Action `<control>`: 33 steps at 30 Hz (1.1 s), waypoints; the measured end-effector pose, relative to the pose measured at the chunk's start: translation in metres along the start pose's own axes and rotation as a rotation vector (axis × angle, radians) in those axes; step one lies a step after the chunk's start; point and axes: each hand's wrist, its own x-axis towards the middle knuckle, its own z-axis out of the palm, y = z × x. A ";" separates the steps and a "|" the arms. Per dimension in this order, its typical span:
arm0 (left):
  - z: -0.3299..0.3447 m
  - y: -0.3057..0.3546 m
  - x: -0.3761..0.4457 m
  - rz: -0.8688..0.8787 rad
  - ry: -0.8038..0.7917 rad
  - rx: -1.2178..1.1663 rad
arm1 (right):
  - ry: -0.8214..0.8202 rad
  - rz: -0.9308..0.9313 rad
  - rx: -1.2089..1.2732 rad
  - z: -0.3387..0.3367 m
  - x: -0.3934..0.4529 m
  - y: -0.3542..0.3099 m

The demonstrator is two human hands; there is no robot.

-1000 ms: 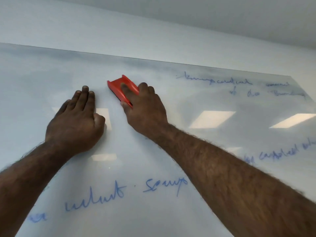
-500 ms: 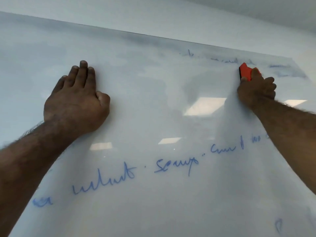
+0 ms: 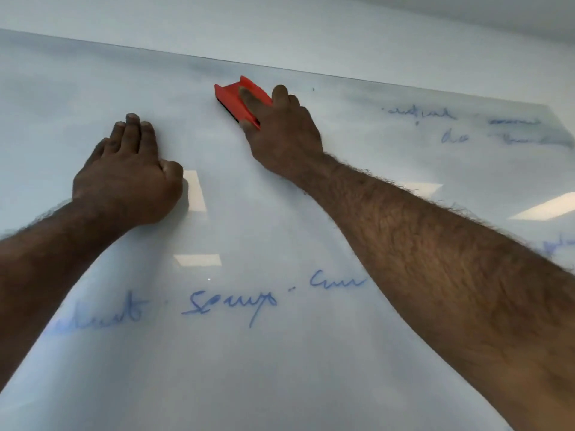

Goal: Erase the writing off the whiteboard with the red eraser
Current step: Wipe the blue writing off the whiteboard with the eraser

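Observation:
The whiteboard fills the view, glossy and smeared grey-blue near its top edge. My right hand presses the red eraser flat against the board just below that top edge, fingers over its back. My left hand rests flat on the board to the lower left of the eraser, fingers together, holding nothing. Blue handwriting runs across the lower middle, partly hidden by both forearms. Fainter blue writing sits at the upper right.
A pale wall rises above the board's top edge. Ceiling light reflections show on the glossy surface. More blue marks peek out beyond my right forearm at the right edge.
My right hand swept the eraser from the upper right back to the upper middle. The top-right writing is shorter than a second ago. My left hand stayed planted.

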 end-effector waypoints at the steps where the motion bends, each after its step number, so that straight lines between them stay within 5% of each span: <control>1: 0.001 0.017 -0.003 0.014 -0.002 -0.012 | -0.010 -0.007 0.020 -0.004 -0.006 0.021; 6: 0.013 0.079 0.001 0.058 0.056 -0.017 | -0.015 0.220 -0.063 -0.035 -0.039 0.176; 10: 0.015 0.097 0.004 0.055 0.048 -0.011 | -0.044 0.633 -0.163 -0.067 -0.078 0.300; 16: 0.018 0.109 0.001 0.028 0.038 -0.016 | 0.156 1.037 -0.110 -0.054 -0.051 0.301; 18: 0.018 0.111 0.001 0.032 0.030 -0.013 | 0.176 0.953 -0.065 -0.044 -0.026 0.260; 26: 0.014 0.104 -0.002 0.047 0.032 -0.026 | 0.034 0.140 0.046 -0.012 0.009 0.076; 30: 0.013 0.099 -0.001 0.046 0.035 -0.023 | -0.019 -0.049 0.070 -0.012 -0.001 0.079; 33: 0.014 0.097 -0.002 0.044 0.038 -0.014 | -0.033 0.054 0.037 -0.020 -0.006 0.138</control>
